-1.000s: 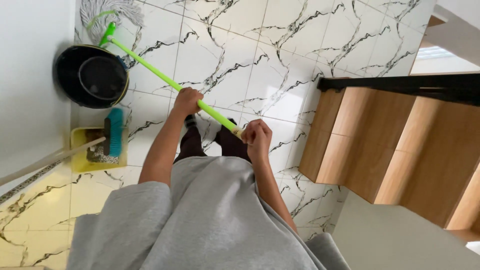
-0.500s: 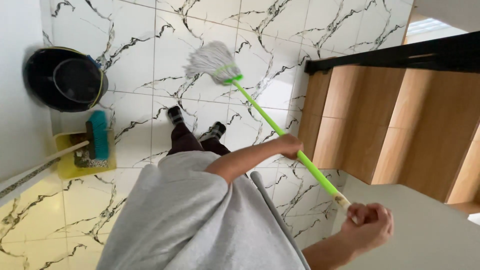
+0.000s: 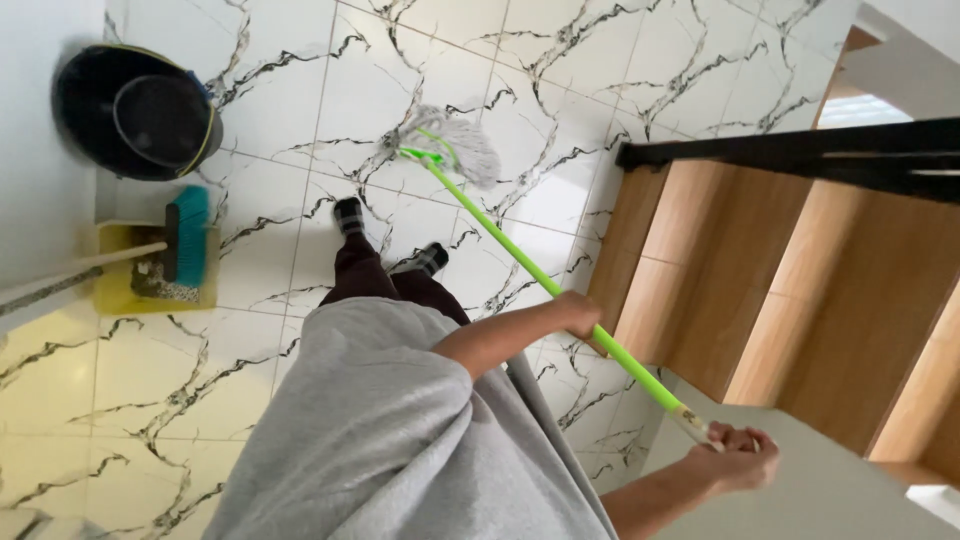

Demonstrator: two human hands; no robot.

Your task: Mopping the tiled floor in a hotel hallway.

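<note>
Both grips clenched on mop point(image 3: 520, 255): left hand point(image 3: 578, 313) mid-handle, right hand point(image 3: 738, 457) at end. Light, stiff pole; floppy head.

Marbled white tile floor point(image 3: 300, 90): black bucket point(image 3: 140, 115), yellow dustpan point(image 3: 120, 285), mop head point(image 3: 455, 145).

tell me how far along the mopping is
Done: hard to judge; no wet or dry boundary shows on the marble floor. The dustpan holds debris beside the brush, so sweeping looks done. In hand: the left hand and right hand grip the mop, its head on the tiles in front of the feet. Left: likely more floor near the bucket and stairs.
</note>
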